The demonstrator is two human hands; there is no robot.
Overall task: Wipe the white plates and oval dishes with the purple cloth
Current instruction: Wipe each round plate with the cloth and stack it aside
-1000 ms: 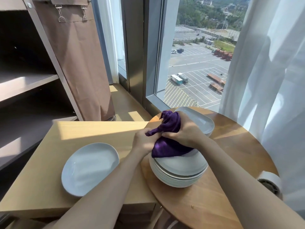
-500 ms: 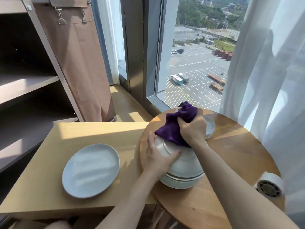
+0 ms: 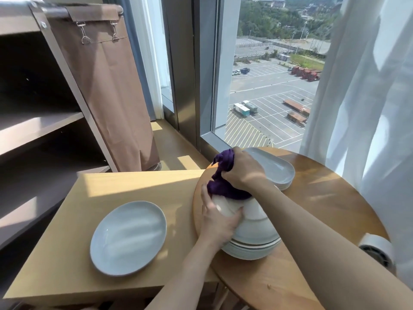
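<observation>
Through the head camera I am watching both hands working close together over the stack of round white ceramic plates (image 3: 250, 250), which is sitting at about 5 o'clock in the view, on the left part of the round wooden table (image 3: 324, 202). The right hand (image 3: 244, 170) is clenching the bunched purple cloth (image 3: 223, 189) and pressing it down on the far edge of the top plate (image 3: 252, 220). The left hand (image 3: 215, 218) is gripping that plate's left rim, thumb curled over the edge, just below the cloth and touching it. The top plate is sitting tipped rather than flat on the ones beneath.

At 1 o'clock from the stack, just behind the right hand, a smaller pile of white oval dishes (image 3: 274, 168) is lying on the same table. At 9 o'clock from the stack, a single white oval plate (image 3: 128, 237) is resting flat on the pale rectangular wooden table (image 3: 123, 186), which is butting against the round one.

A roll of white tape (image 3: 375, 245) is sitting at the round table's 4 o'clock edge. A sheer white curtain (image 3: 368, 108) is hanging at 2 o'clock, a brown fabric bag (image 3: 107, 90) is hanging clipped to a cart rail at 11 o'clock, and dark shelving (image 3: 38, 128) is filling 9 o'clock.
</observation>
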